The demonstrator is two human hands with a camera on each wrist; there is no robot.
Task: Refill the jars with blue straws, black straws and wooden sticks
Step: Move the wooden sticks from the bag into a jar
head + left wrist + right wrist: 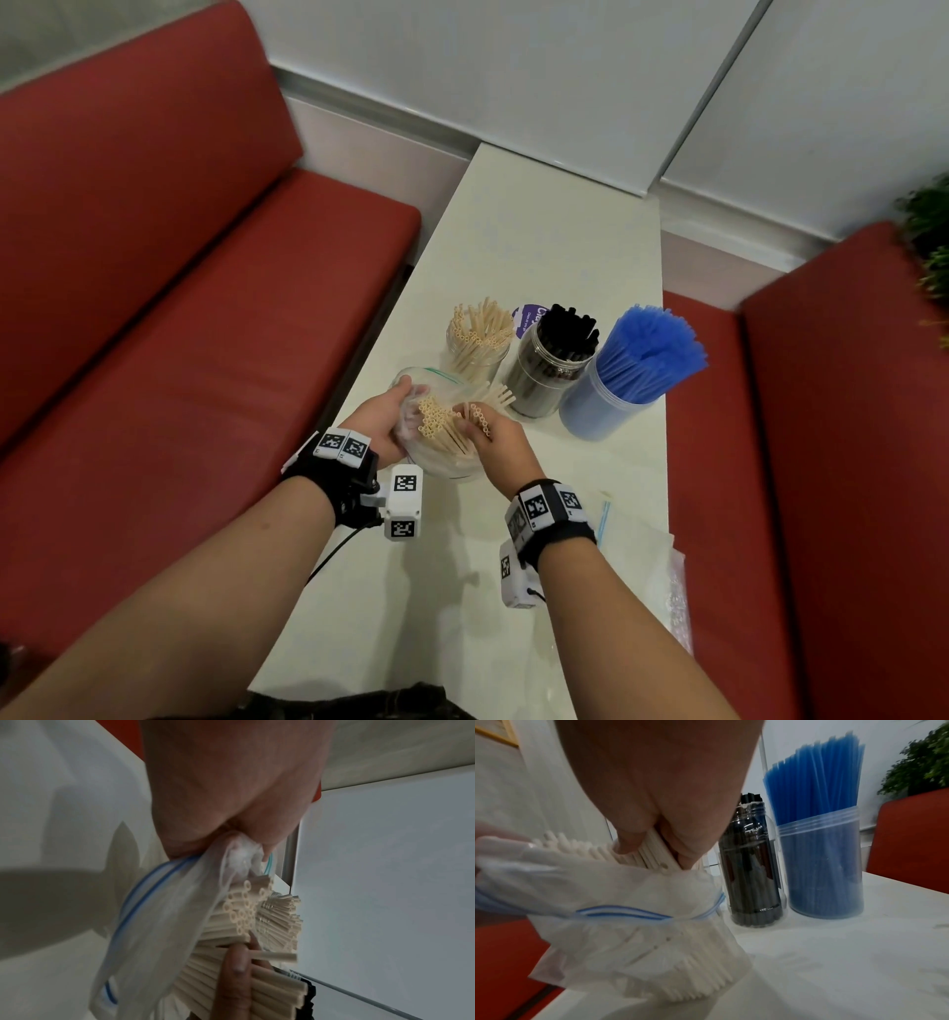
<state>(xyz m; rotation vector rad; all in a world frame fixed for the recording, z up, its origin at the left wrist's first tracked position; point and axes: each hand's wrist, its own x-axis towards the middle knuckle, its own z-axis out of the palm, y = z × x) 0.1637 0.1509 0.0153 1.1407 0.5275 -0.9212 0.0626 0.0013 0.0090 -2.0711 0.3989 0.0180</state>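
Note:
A clear zip bag (436,457) (164,923) (618,914) full of pale wooden sticks (441,426) (246,914) stands on the white table (539,246). My left hand (382,421) (231,801) grips the bag's rim. My right hand (493,437) (659,791) pinches a bunch of the sticks (652,854) inside the bag. Behind the bag stand three clear jars: one with wooden sticks (477,339), one with black straws (554,360) (754,870), one with blue straws (631,370) (824,841).
Red bench seats (205,308) run along the table's left and right sides. An empty plastic bag (652,565) lies at the table's right edge near me. A purple round label (529,318) lies behind the jars. A green plant (929,241) stands at the far right.

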